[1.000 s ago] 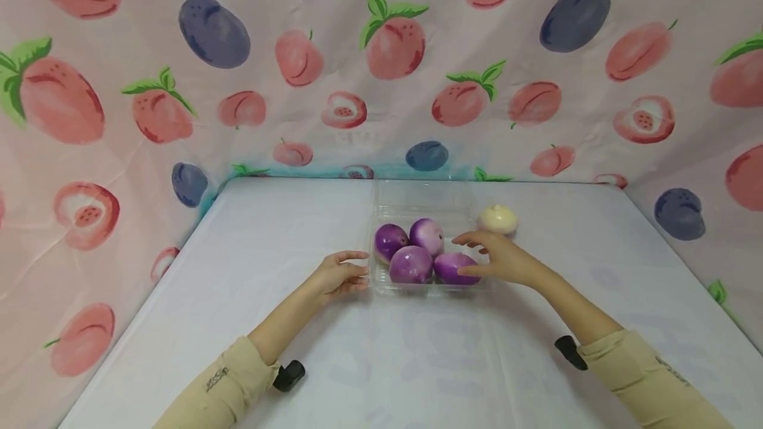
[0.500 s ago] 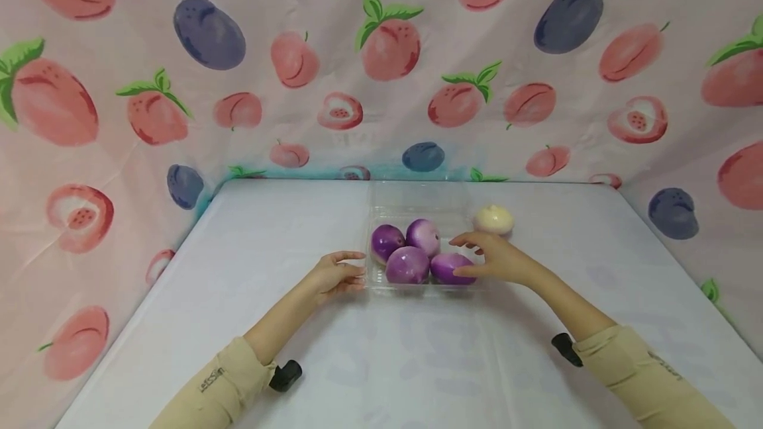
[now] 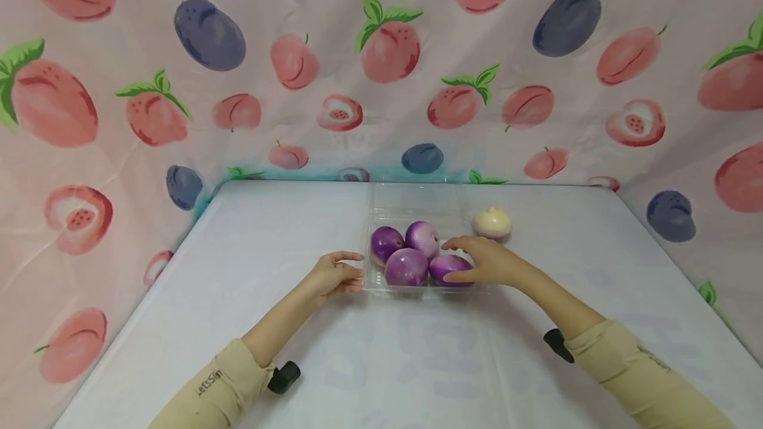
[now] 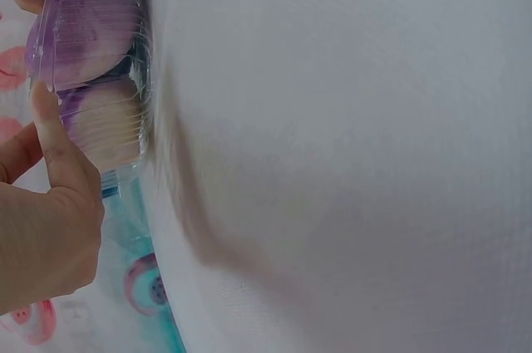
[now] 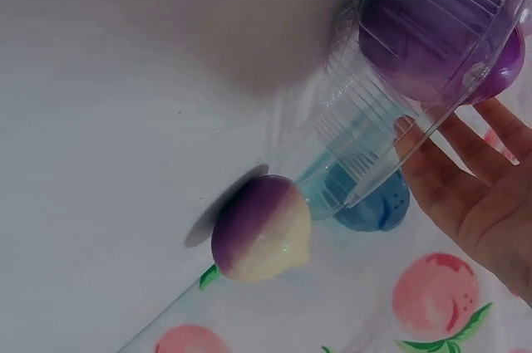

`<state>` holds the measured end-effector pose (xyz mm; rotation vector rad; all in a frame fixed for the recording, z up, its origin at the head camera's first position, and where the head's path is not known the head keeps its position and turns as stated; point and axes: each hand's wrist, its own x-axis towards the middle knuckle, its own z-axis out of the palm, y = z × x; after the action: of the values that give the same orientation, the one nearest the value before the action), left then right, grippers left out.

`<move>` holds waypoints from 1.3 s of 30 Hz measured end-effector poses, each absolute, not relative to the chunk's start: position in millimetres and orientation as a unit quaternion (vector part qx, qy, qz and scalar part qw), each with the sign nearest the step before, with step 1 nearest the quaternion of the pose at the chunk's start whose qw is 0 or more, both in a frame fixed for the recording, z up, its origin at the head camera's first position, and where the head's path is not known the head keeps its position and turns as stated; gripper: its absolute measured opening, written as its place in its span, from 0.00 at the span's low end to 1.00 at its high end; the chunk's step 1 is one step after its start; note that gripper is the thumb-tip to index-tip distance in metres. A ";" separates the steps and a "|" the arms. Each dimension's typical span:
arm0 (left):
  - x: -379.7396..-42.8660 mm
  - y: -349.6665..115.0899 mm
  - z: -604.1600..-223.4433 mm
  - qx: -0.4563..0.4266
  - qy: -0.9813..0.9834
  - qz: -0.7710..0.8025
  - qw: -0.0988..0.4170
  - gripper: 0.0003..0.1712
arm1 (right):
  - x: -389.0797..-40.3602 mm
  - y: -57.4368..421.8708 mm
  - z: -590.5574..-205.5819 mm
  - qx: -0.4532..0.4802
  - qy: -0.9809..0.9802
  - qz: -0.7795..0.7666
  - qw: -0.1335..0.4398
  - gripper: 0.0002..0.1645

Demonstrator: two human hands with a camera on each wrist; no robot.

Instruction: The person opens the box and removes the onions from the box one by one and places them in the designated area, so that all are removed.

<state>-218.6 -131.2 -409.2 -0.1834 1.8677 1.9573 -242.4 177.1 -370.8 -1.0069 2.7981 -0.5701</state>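
Several purple onions sit in a clear plastic box [image 3: 372, 281] in the head view. My left hand [image 3: 335, 275] is at the box's left side, its fingers fairly straight. In the left wrist view, a fingertip of my left hand [image 4: 54, 228] meets the box's rim. Over the front right onion [image 3: 444, 267] reaches my right hand [image 3: 485, 262], thumb across its near side. Its other fingers spread beyond the onion's far side, with a gap showing. In the right wrist view, the fingers of my right hand [image 5: 474, 178] are extended by the rim; the thumb is hidden.
A pale yellow and purple onion [image 3: 492, 223] lies outside the box, beyond my right hand. The box's clear lid [image 3: 417, 196] is folded back. A white cloth [image 3: 268, 224] covers the table. Behind hangs a fruit-print curtain [image 3: 381, 118].
My right hand has shifted slightly left and farther over the front right onion. My left hand stays by the box, and the onions keep their places in it. The head view has shifted slightly.
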 end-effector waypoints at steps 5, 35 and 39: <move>-219.9 -130.9 -409.0 -0.065 0.677 0.701 0.214 0.26 | -243.6 175.2 -370.7 -0.331 0.927 -0.164 0.061 0.35; -219.9 -130.4 -408.7 -0.070 0.679 0.701 0.207 0.25 | -245.7 174.2 -365.5 -0.343 0.917 -0.187 0.078 0.24; -219.2 -130.9 -408.9 -0.071 0.678 0.701 0.210 0.26 | -245.7 177.2 -360.8 -0.335 0.914 -0.212 0.084 0.25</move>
<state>-219.2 -130.9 -408.9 -0.1963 1.8842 1.9500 -245.7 177.2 -360.8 -1.0001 2.7275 -0.6330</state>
